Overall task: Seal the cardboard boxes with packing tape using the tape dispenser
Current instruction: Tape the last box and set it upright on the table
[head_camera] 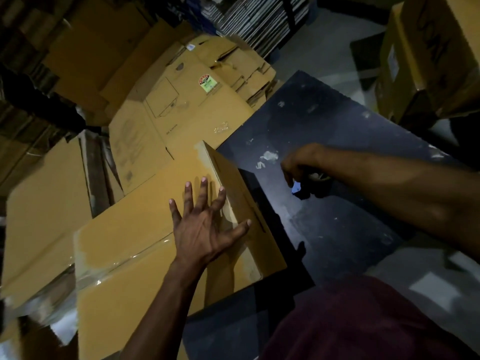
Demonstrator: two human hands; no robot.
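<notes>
Dim storeroom, head view tilted. Landmark: dark table [324, 131].

Far left of the table: flattened cardboard sheets [44, 203] leaning and stacked, edges blurred. Behind and left of the table: a heap of folded cartons [187, 105], one bearing a small red-and-green sticker [207, 83] and faint printed outlines.

At the table's left edge: sealed cardboard box [145, 229], tan, overhanging the table's left side, one corner up on the tabletop. Clear packing tape [124, 258] along the top seam, glinting, wrapped down over the near-left edge.

On that box, toward its table-side edge: left hand [205, 227], palm down, fingers straight and spread wide, thumb reaching to the box's right edge. Pressing flat, gripping nothing.

Over the table's middle: right hand [301, 167], fingers curled down around the tape dispenser [311, 185]. Dispenser mostly hidden under the hand and blurred; a pale roll edge and a small bluish part visible. Touching the tabletop or just above it: cannot tell. Hands well apart, left on the box, right over bare tabletop.

Tabletop scuffed, pale scraps of old tape residue [267, 157] just beyond the right hand.

Below the table's near edge: dark red garment [363, 320]. Right of the table, far corner: large upright carton [428, 55] with dark lettering, unreadable.
</notes>
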